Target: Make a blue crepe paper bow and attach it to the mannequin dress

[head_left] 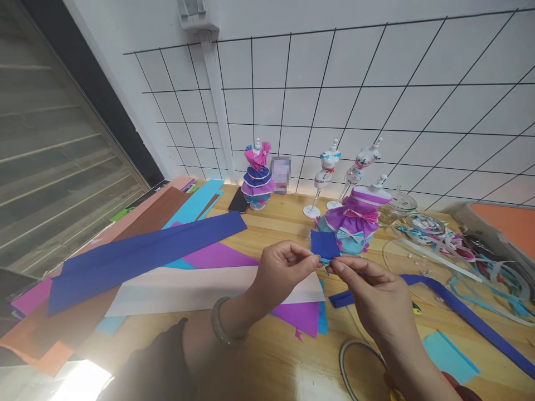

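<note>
Head camera view: above a wooden table, the left hand and right hand pinch the lower edge of a small dark-blue piece between thumbs and fingers, just in front of a purple-dressed mannequin; long coloured sheets overlap at left, and a narrow blue strip lies at right

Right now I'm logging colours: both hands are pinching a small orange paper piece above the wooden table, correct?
Not orange: the head view shows a small blue paper piece, pinched by the left hand and right hand above the wooden table.
</note>
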Demonstrator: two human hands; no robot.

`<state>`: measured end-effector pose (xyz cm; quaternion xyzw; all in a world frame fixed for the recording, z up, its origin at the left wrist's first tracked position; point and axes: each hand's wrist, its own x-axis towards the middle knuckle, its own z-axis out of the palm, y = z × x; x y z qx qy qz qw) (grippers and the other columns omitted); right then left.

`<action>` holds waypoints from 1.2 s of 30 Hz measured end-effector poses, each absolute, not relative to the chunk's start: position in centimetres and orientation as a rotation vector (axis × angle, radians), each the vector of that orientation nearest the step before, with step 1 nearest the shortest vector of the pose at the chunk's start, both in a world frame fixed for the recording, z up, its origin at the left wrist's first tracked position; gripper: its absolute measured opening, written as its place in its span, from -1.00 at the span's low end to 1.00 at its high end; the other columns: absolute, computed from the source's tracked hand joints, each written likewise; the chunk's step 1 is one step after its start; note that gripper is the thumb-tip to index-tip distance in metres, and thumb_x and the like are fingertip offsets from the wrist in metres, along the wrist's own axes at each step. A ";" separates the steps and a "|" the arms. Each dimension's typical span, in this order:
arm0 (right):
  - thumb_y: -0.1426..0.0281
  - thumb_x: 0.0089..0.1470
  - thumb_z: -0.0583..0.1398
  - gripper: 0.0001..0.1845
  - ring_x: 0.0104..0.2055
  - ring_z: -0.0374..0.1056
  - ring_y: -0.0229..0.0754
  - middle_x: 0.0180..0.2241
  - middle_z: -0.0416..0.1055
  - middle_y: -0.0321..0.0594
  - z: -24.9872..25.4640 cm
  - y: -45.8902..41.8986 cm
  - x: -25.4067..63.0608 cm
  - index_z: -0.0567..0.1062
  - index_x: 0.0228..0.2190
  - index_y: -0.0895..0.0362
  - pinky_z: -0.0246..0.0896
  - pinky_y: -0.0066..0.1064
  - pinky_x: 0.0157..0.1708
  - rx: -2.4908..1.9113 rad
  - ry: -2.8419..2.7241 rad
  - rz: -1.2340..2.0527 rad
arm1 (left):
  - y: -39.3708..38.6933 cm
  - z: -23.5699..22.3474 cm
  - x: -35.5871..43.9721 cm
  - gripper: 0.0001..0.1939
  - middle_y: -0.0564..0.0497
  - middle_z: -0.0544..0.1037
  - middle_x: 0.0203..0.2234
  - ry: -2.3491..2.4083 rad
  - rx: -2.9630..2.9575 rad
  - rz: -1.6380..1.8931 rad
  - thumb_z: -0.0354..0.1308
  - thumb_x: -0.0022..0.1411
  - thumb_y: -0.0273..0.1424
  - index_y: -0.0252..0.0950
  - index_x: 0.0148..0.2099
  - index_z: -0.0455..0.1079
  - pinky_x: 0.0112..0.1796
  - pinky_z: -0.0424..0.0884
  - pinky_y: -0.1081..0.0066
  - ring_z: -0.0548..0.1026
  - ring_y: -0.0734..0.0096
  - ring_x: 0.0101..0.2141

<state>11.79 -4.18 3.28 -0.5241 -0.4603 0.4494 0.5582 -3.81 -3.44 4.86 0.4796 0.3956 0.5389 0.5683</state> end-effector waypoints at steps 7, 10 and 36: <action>0.27 -0.21 0.33 -0.83 -0.39 0.44 -0.14 -0.45 0.53 -0.20 3.5 -4.3 11.7 0.56 -0.50 0.09 0.41 -0.32 -0.36 -1.261 -1.110 1.038 | -3.4 5.0 -3.7 -0.80 -0.03 0.54 -0.55 0.956 1.084 1.259 0.27 -0.05 -0.37 -0.36 -0.46 0.32 -0.33 0.44 0.39 0.54 0.34 -0.42; 0.28 -0.23 0.34 -0.83 -0.40 0.43 -0.17 -0.45 0.52 -0.20 3.5 -4.3 11.7 0.55 -0.50 0.09 0.40 -0.36 -0.37 -1.256 -1.109 1.032 | -3.3 5.0 -3.7 -0.80 -0.03 0.54 -0.55 0.957 1.084 1.263 0.28 -0.06 -0.36 -0.36 -0.47 0.32 -0.33 0.44 0.38 0.53 0.35 -0.43; 0.28 -0.19 0.32 -0.73 -0.48 0.37 -0.23 -0.52 0.47 -0.26 4.1 -4.4 11.5 0.53 -0.37 0.11 0.29 -0.47 -0.54 -1.323 -1.201 0.989 | -3.2 3.5 -3.8 -0.75 -0.05 0.52 -0.31 0.940 1.467 1.237 0.14 0.12 -0.38 -0.29 -0.13 0.43 -0.25 0.42 0.44 0.48 0.39 -0.28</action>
